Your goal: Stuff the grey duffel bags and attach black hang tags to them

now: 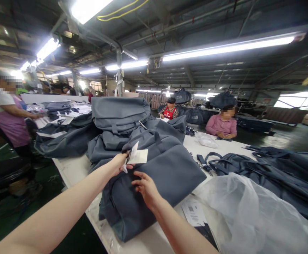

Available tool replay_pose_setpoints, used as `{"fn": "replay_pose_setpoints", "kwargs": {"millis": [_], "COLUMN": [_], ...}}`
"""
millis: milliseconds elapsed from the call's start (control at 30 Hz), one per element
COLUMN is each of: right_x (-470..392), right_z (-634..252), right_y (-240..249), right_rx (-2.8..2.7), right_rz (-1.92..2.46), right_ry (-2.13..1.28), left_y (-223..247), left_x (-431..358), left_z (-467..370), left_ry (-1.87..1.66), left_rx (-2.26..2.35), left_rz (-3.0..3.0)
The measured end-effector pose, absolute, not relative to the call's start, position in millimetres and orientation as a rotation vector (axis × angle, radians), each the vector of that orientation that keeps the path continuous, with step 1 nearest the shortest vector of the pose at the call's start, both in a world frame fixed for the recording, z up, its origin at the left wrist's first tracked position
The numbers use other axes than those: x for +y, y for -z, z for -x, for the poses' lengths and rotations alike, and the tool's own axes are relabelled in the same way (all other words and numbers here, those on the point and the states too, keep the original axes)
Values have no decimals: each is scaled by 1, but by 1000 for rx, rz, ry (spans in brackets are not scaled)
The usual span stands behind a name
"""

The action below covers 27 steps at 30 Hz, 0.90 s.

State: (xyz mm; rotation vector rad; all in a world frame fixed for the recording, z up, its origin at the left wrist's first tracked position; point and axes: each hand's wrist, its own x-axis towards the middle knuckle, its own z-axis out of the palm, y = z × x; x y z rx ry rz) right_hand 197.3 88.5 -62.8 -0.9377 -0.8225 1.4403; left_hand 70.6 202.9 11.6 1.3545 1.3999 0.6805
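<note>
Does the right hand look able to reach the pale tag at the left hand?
Probably yes: the right hand is close by, and the pale tag juts from the left hand with nothing visible between.

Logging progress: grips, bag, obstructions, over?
Left grip holds paper tags. Right grip open at blue-grey bag. Plastic sheet lies right, clear of both grips.

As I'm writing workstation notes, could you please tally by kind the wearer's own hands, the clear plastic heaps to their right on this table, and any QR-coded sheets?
Hands: 2 (left hand, right hand)
Plastic heaps: 2 (near heap, far heap)
QR-coded sheets: 1 (printed sheet)
Total: 5
</note>
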Motion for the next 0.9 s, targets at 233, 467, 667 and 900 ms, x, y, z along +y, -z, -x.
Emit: {"fn": "replay_pose_setpoints", "kwargs": {"millis": [233, 467, 667, 900], "right_x": [114, 132, 124, 133], "right_z": [-230, -225, -211, -212], "right_y": [20, 22, 23, 36], "right_rx": [-818, -1079, -1024, -1124], "right_rz": [826, 1088, 1101, 1283], "right_ry": [-1363, -1059, -1199, -920], "left_y": [-14, -24, -26, -27], "left_x": [190, 190, 186, 191], "left_z": [-60, -66, -67, -65], "left_ry": [-721, -621, -586, -634], "left_rx": [1449, 1521, 1648, 1629], "left_rz": [-1990, -2295, -2347, -2332]}}
